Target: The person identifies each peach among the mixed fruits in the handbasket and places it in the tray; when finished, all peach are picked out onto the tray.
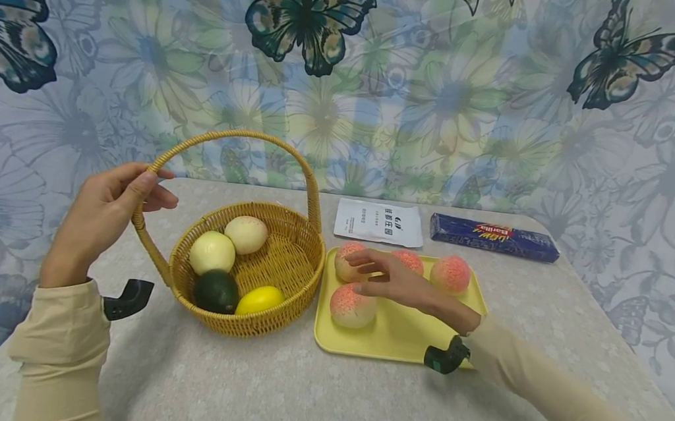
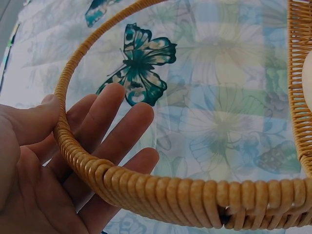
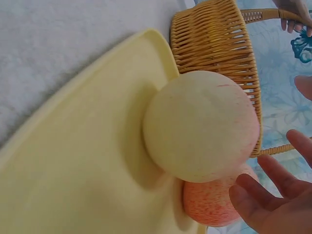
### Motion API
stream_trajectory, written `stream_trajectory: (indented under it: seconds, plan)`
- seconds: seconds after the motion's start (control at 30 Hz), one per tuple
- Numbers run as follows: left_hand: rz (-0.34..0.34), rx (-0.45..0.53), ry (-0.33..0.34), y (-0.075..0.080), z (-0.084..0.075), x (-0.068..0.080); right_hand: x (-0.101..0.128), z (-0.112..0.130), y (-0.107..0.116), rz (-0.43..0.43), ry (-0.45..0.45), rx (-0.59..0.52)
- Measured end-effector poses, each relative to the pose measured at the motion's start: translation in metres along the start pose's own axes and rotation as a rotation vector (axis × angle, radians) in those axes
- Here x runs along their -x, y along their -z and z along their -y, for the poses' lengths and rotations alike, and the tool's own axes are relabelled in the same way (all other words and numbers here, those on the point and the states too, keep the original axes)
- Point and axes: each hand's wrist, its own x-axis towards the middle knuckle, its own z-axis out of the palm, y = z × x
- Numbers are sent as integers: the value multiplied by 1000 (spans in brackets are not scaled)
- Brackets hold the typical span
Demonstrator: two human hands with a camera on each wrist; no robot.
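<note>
My left hand [image 1: 105, 209] holds the side of the arched handle [image 2: 146, 187] of a wicker basket [image 1: 289, 292], thumb on one side and fingers behind. Inside the basket are two pale round fruits [image 1: 212, 253], a dark green avocado-like fruit [image 1: 216, 291] and a yellow lemon [image 1: 261, 300]. To its right, a yellow tray [image 1: 399, 337] bears several pink-speckled peaches. My right hand [image 1: 394, 278] hovers over the tray with loosely bent fingers, holding nothing. Just below its fingertips sits the front-left peach [image 3: 200, 126]; another peach [image 3: 214, 202] lies behind it, partly covered by the hand.
Behind the tray lie a white printed pouch [image 1: 379, 223] and a dark blue Barilla box [image 1: 494, 238]. The basket stands right beside the tray's left rim, its handle arching high. A butterfly-patterned curtain [image 1: 411, 110] hangs along the table's back edge.
</note>
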Motion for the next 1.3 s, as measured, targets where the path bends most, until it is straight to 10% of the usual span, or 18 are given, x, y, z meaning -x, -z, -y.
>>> stream_trajectory:
  seconds: [1.3]
  plan:
    - [12, 39, -15, 1, -1, -1, -123, 81, -14, 91, 210, 372]
